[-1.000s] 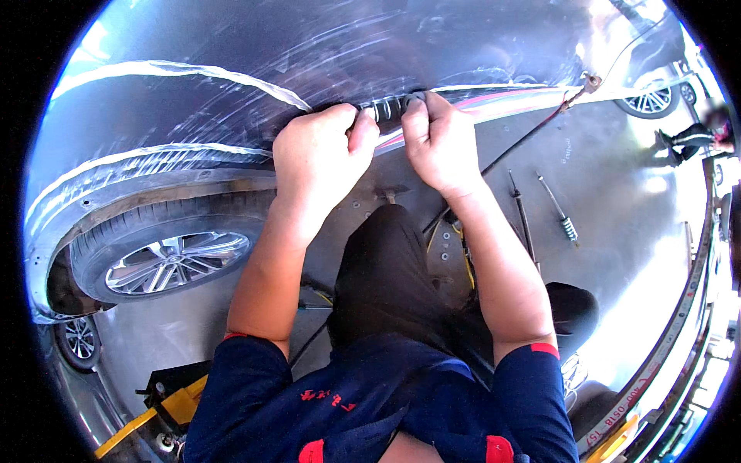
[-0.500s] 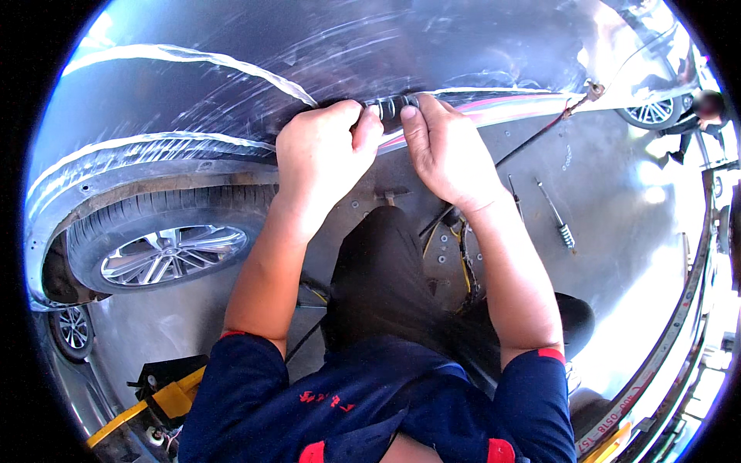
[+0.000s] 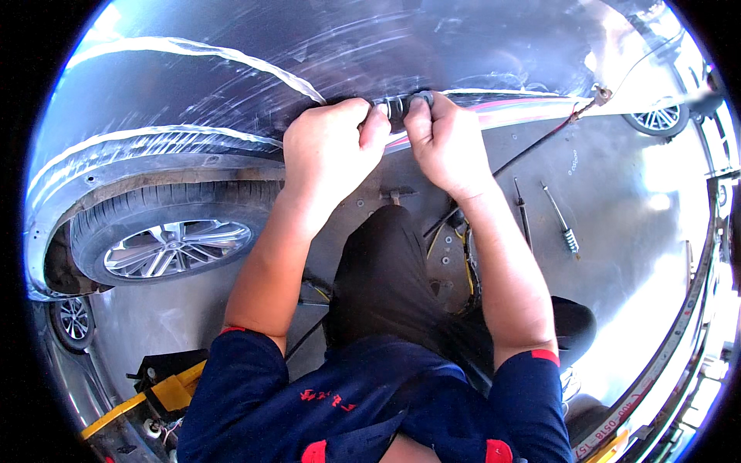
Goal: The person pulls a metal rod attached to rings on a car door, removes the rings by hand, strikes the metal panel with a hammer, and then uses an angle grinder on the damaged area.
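Note:
Both hands meet at the scuffed dark panel of a car (image 3: 231, 73), just beyond the wheel arch. My left hand (image 3: 330, 147) is closed in a fist, thumb pressed over a short dark piece with shiny rings (image 3: 396, 106). From the other side my right hand (image 3: 448, 143) pinches the same piece between thumb and bent fingers, near a grey rounded end. The rest of it is hidden by the fingers and the dark gap, so its kind is unclear. Whitish strips (image 3: 204, 52) run along the panel up to my left hand.
A tyre with a silver wheel (image 3: 177, 251) stands at left. On the floor lie a hammer (image 3: 395, 194), a rod with a coiled end (image 3: 570, 238) and cables (image 3: 469, 262). A dark bar (image 3: 532, 150) slants from a bracket (image 3: 601, 95). A yellow frame (image 3: 174, 390) is at lower left.
The view has shifted slightly. My right thumb has bent and moved up against the fingers at the ringed piece's grey end, while my left hand keeps its hold.

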Demonstrator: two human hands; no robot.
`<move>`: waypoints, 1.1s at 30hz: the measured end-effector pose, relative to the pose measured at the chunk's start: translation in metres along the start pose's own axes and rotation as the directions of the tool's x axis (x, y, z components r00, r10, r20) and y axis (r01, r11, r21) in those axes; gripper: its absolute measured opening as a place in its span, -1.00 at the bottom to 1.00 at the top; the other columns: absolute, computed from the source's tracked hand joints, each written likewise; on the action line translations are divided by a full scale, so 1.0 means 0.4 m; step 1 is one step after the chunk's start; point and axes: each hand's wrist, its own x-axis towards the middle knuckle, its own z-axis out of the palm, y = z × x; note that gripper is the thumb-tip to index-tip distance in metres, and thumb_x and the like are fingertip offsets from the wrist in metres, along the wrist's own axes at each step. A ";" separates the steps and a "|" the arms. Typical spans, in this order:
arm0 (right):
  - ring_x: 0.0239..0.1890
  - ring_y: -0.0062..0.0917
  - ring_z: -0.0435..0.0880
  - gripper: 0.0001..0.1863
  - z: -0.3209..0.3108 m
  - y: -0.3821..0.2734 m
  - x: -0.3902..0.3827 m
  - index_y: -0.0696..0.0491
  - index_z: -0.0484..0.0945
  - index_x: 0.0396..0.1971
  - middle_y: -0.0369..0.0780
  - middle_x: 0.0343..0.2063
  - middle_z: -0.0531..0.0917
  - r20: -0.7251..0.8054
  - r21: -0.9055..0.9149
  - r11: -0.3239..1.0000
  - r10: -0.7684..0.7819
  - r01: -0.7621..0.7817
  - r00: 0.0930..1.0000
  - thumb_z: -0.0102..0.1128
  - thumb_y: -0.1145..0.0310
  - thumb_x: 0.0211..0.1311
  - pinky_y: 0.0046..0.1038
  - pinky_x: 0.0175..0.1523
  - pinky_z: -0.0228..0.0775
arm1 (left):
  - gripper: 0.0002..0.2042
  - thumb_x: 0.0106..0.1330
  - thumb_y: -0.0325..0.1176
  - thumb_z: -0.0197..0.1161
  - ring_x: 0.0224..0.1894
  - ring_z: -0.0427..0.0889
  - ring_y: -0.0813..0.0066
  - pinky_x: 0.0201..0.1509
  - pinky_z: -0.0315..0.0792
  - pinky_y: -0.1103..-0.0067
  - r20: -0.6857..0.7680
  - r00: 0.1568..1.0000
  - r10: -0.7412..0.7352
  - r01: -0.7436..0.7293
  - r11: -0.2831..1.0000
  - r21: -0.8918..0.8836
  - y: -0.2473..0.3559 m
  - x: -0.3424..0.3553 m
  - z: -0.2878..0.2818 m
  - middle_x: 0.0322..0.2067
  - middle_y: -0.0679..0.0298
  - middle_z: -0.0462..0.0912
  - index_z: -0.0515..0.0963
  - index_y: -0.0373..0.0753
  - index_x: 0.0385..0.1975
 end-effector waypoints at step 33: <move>-0.39 0.09 0.67 -0.67 0.036 -0.042 -0.043 0.24 0.50 -0.24 0.13 -0.47 0.61 0.042 0.306 0.951 0.044 -0.055 0.998 0.06 0.23 0.60 -0.07 -0.27 0.50 | -0.74 0.51 -0.34 0.10 -0.53 0.68 0.04 -0.38 0.52 0.28 0.090 0.996 0.014 -0.005 0.995 -0.103 -0.015 -0.009 -0.019 -0.62 0.09 0.62 0.59 -0.29 -0.44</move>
